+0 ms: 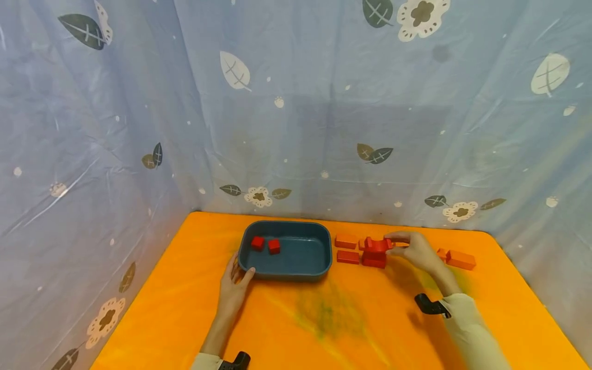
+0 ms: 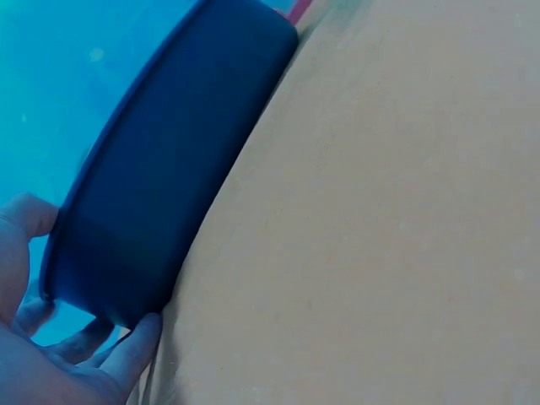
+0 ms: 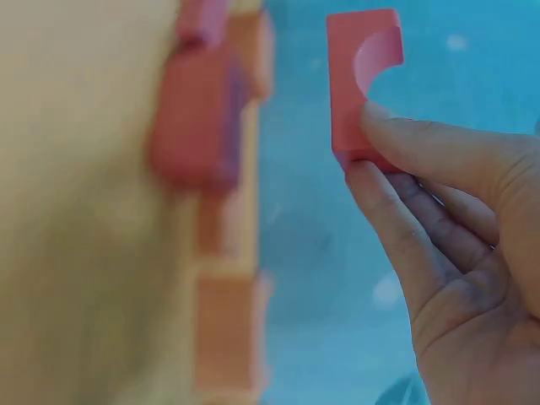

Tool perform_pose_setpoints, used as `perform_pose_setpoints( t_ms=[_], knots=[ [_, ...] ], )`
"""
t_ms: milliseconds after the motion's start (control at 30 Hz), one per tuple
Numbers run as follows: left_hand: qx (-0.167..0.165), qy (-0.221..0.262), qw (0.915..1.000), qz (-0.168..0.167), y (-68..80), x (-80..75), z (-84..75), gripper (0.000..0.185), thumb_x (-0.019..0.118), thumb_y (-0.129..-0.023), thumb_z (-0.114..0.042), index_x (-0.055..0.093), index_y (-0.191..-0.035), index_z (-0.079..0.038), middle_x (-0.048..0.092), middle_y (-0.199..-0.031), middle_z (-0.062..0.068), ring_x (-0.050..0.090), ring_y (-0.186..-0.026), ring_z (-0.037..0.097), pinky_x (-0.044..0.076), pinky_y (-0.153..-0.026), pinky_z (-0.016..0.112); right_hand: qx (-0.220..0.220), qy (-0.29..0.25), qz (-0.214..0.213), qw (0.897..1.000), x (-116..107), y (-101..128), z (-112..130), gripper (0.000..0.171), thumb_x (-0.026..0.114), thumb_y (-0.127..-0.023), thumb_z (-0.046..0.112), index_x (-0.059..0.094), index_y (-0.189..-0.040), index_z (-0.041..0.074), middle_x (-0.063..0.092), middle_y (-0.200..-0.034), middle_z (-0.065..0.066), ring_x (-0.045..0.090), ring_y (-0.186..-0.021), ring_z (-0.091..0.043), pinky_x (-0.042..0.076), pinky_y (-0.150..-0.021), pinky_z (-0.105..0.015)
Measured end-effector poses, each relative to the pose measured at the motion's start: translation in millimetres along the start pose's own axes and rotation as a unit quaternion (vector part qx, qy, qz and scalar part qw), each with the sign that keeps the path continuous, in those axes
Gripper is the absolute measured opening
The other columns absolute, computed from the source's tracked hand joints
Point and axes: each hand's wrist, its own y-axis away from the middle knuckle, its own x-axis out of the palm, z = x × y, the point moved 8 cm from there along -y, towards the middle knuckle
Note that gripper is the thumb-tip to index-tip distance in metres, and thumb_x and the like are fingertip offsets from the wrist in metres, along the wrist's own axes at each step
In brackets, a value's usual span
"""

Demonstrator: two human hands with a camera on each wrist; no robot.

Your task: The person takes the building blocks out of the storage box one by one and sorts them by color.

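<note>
In the head view my right hand (image 1: pixel 420 254) pinches a red arch block (image 1: pixel 378 245) above the row of blocks. The right wrist view shows this arch block (image 3: pixel 344 84) between thumb and fingers, its curved notch facing away from the table. A red block (image 1: pixel 373 260) sits below it in the head view. My left hand (image 1: pixel 232 293) grips the near left corner of a dark blue-grey tray (image 1: pixel 291 277), thumb on the near side and fingers at the left end. Inside the tray are a red cube (image 1: pixel 257 243) and another red cube (image 1: pixel 274 246).
Right of the tray lie an orange block (image 1: pixel 346 241) and a flat red block (image 1: pixel 348 257). Farther right, past my right hand, is a longer orange block (image 1: pixel 461 260). An orange cloth (image 1: pixel 287 329) covers the table, with a patterned blue curtain (image 1: pixel 324 128) behind.
</note>
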Motion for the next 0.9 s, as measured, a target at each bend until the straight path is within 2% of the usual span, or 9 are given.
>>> perform_pose_setpoints(
  t_ms=[133, 233, 400, 500, 600, 700, 833, 900],
  knots=[
    [0.001, -0.003, 1.0000, 0.003, -1.3, -1.3, -1.4, 0.073, 0.064, -0.097, -0.019, 0.023, -0.157, -0.012, 0.021, -0.160, 0.017, 0.025, -0.143, 0.042, 0.028, -0.114, 0.056, 0.017, 0.028, -0.015, 0.999, -16.5, 21.1, -26.2, 0.040, 0.079, -0.084, 0.016, 0.069, -0.117, -0.003, 0.070, -0.113, -0.018, 0.066, -0.100, -0.028, 0.057, -0.081, -0.030],
    [0.000, -0.005, 1.0000, 0.004, -1.6, -1.2, -0.5, 0.074, 0.064, -0.096, -0.020, 0.023, -0.157, -0.012, 0.020, -0.160, 0.017, 0.024, -0.143, 0.042, 0.028, -0.114, 0.057, 0.021, 0.031, -0.020, 0.999, -24.4, 32.3, -40.1, 0.040, 0.079, -0.083, 0.015, 0.069, -0.117, -0.003, 0.070, -0.112, -0.019, 0.065, -0.096, -0.017, 0.054, -0.075, -0.019],
    [-0.007, -0.002, 1.0000, 0.000, -0.2, -0.3, 1.9, 0.074, 0.065, -0.096, -0.019, 0.024, -0.157, -0.013, 0.022, -0.160, 0.016, 0.025, -0.143, 0.041, 0.028, -0.114, 0.056, 0.023, 0.045, -0.035, 0.998, -27.3, 39.5, -55.8, 0.040, 0.083, -0.078, 0.014, 0.071, -0.112, -0.004, 0.069, -0.112, -0.022, 0.060, -0.095, 0.002, 0.048, -0.076, -0.011],
    [-0.009, 0.004, 1.0000, 0.001, 0.0, 0.7, 2.8, 0.074, 0.065, -0.096, -0.019, 0.023, -0.157, -0.013, 0.022, -0.160, 0.016, 0.025, -0.143, 0.042, 0.029, -0.114, 0.056, 0.036, 0.053, -0.023, 0.998, -19.3, 40.5, -63.5, 0.038, 0.084, -0.076, 0.010, 0.072, -0.108, -0.007, 0.070, -0.104, -0.023, 0.060, -0.079, -0.002, 0.049, -0.065, -0.014],
    [-0.010, 0.005, 0.9999, 0.001, -0.2, 0.6, 2.6, 0.075, 0.066, -0.096, -0.020, 0.023, -0.157, -0.013, 0.022, -0.160, 0.017, 0.025, -0.143, 0.042, 0.029, -0.114, 0.057, 0.043, 0.071, -0.012, 0.996, -12.0, 40.2, -67.6, 0.037, 0.083, -0.074, 0.005, 0.070, -0.105, -0.010, 0.070, -0.096, -0.022, 0.059, -0.069, -0.014, 0.049, -0.057, -0.021],
    [-0.008, 0.005, 1.0000, 0.001, -1.2, 0.1, 2.0, 0.075, 0.066, -0.096, -0.020, 0.023, -0.157, -0.013, 0.023, -0.160, 0.016, 0.025, -0.143, 0.041, 0.028, -0.114, 0.056, 0.051, 0.076, -0.011, 0.996, -9.2, 39.2, -69.9, 0.036, 0.081, -0.074, 0.001, 0.070, -0.106, -0.010, 0.070, -0.092, -0.020, 0.058, -0.062, -0.017, 0.049, -0.055, -0.022],
    [-0.004, 0.007, 1.0000, 0.001, -1.8, -0.3, 0.6, 0.075, 0.066, -0.096, -0.019, 0.023, -0.157, -0.012, 0.022, -0.160, 0.016, 0.025, -0.143, 0.041, 0.027, -0.114, 0.056, 0.041, 0.069, 0.000, 0.997, -6.7, 39.2, -67.3, 0.036, 0.079, -0.075, -0.004, 0.068, -0.109, -0.010, 0.069, -0.097, -0.023, 0.059, -0.066, -0.018, 0.048, -0.051, -0.022],
    [-0.004, 0.006, 1.0000, 0.000, -1.3, -0.4, 0.6, 0.075, 0.066, -0.095, -0.019, 0.023, -0.157, -0.012, 0.022, -0.160, 0.016, 0.025, -0.143, 0.041, 0.027, -0.114, 0.056, 0.029, 0.076, 0.003, 0.997, -6.2, 40.2, -64.8, 0.037, 0.079, -0.074, -0.005, 0.068, -0.109, -0.009, 0.068, -0.101, -0.026, 0.061, -0.075, -0.023, 0.048, -0.053, -0.022]
  ],
)
